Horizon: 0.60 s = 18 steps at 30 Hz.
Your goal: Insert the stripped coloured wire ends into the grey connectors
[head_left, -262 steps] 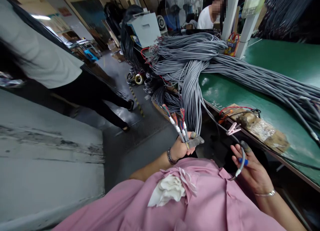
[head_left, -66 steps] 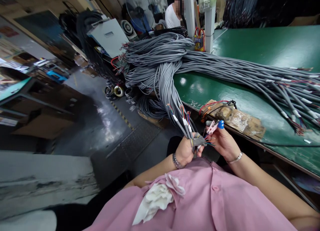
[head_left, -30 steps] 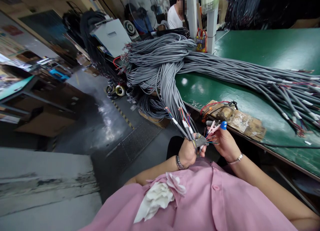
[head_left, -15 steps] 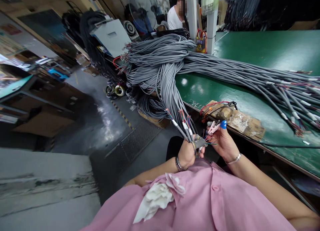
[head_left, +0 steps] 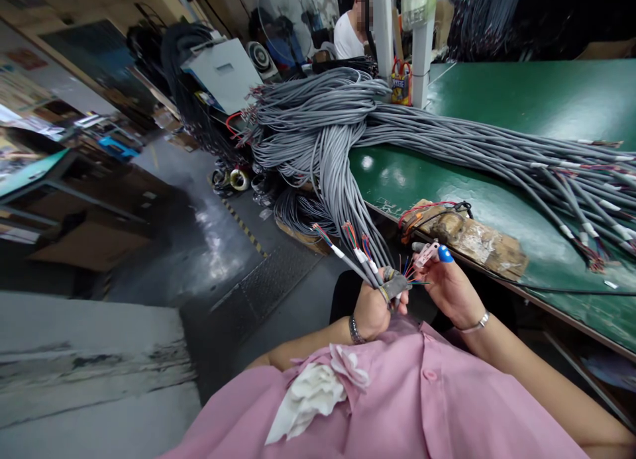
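Piled on the left end of the glossy green surface point(head_left: 536, 88) and drooping over its near edge: a thick bundle of grey round cables point(head_left: 330, 151). In front of that edge, clasped in the curled left hand point(head_left: 373, 310): white-sleeved grey cable ends point(head_left: 360, 255), tipped with multicoloured strands. Fanned out between both hands: thin coloured wires point(head_left: 411, 271). Pinched in the right hand point(head_left: 451, 293), beside a blue thumb cover point(head_left: 445, 254): a pink plastic clip point(head_left: 426, 255), contact with the wires unclear. Lying along the near edge: a worn brown wooden block point(head_left: 489, 248). Stretched toward the right edge: more grey cables point(head_left: 497, 151).
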Tool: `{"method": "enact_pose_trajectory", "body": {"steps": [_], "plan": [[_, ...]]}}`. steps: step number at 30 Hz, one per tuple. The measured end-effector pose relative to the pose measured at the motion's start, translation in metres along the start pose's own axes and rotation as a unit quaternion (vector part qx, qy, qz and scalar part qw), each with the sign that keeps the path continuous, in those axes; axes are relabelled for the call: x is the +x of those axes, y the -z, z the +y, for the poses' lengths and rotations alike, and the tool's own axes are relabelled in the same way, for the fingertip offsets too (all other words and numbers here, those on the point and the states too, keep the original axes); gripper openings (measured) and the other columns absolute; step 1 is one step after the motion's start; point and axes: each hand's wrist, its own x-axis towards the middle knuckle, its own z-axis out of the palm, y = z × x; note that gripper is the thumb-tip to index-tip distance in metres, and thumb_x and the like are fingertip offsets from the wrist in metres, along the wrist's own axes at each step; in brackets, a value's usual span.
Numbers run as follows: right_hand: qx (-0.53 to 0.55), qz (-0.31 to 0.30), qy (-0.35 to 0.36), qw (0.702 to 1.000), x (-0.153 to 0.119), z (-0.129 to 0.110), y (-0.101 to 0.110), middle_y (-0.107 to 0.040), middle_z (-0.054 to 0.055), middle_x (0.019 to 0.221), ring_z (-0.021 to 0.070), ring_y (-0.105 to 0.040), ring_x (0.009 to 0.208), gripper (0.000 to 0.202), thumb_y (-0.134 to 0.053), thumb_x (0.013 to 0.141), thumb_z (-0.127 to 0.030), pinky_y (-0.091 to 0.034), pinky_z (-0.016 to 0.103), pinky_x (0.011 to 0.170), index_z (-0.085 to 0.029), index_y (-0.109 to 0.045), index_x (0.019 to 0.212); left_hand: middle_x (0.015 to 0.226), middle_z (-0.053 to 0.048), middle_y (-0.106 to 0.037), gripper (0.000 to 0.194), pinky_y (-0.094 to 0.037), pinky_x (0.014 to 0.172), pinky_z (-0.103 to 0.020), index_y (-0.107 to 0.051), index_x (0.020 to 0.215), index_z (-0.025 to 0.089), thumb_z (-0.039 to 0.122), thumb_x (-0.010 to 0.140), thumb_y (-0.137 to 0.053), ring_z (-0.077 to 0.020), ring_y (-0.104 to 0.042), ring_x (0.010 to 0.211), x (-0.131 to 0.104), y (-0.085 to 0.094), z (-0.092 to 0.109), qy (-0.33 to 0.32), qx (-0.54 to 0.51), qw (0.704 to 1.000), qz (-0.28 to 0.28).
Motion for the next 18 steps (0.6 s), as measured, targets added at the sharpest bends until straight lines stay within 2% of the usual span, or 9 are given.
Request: {"method": "enact_pose_trajectory", "body": {"steps": [4,13,18], "plan": [[0.003,0.024,-0.014,1.000,0.0022,0.0010,0.0023,-0.066,0.002,0.079,0.0124,-0.056,0.066,0.028,-0.067,0.078,-0.047,-0.045,0.025,0.059,-0.021,-0.069,0.087,0.051,0.001,-0.057,0.030,-0.033,0.039,-0.020,-0.051,0.064,0.015,0.039,0.071,-0.069,-0.0081,-0.048,0.036,0.0025,-0.0033,-0.0012,0.001,0.005,1.000,0.010],[0.018,0.055,-0.011,0.998,0.0037,0.0043,0.0042,-0.071,0.004,0.090,0.0152,-0.061,0.077,0.026,-0.070,0.076,-0.044,-0.047,0.026,0.064,-0.021,-0.071,0.087,0.052,0.001,-0.057,0.028,-0.034,0.039,-0.020,-0.053,0.065,0.014,0.038,0.072,-0.067,-0.0081,-0.049,0.037,0.0051,0.0004,-0.0082,0.005,0.034,0.999,0.008],[0.033,0.022,-0.024,0.999,0.0026,0.0042,0.0064,-0.071,0.003,0.090,0.0137,-0.059,0.072,0.030,-0.065,0.079,-0.050,-0.048,0.025,0.062,-0.022,-0.070,0.089,0.052,0.001,-0.057,0.027,-0.033,0.038,-0.020,-0.052,0.065,0.014,0.036,0.073,-0.066,-0.0082,-0.049,0.036,0.0023,0.0031,-0.0078,0.003,0.021,1.000,0.004]]}}
